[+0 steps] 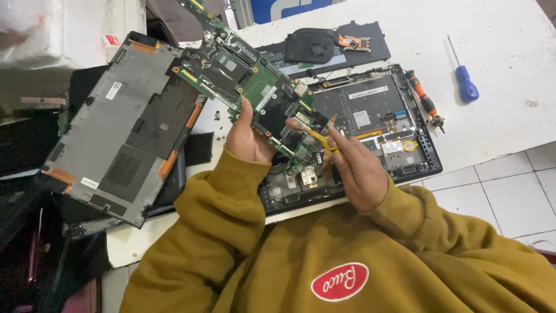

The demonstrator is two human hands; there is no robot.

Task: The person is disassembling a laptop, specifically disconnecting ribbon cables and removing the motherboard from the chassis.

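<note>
1. The left hand (248,139) grips a green circuit board (255,87) and holds it up over the open laptop base (370,116).
2. The right hand (356,168) pinches a thin yellow tool (315,138), with its tip touching the board.
3. A grey bottom cover (116,127) lies to the left.
4. Far right on the white table (498,69) lie a blue screwdriver (463,81) and an orange screwdriver (423,98).
</note>
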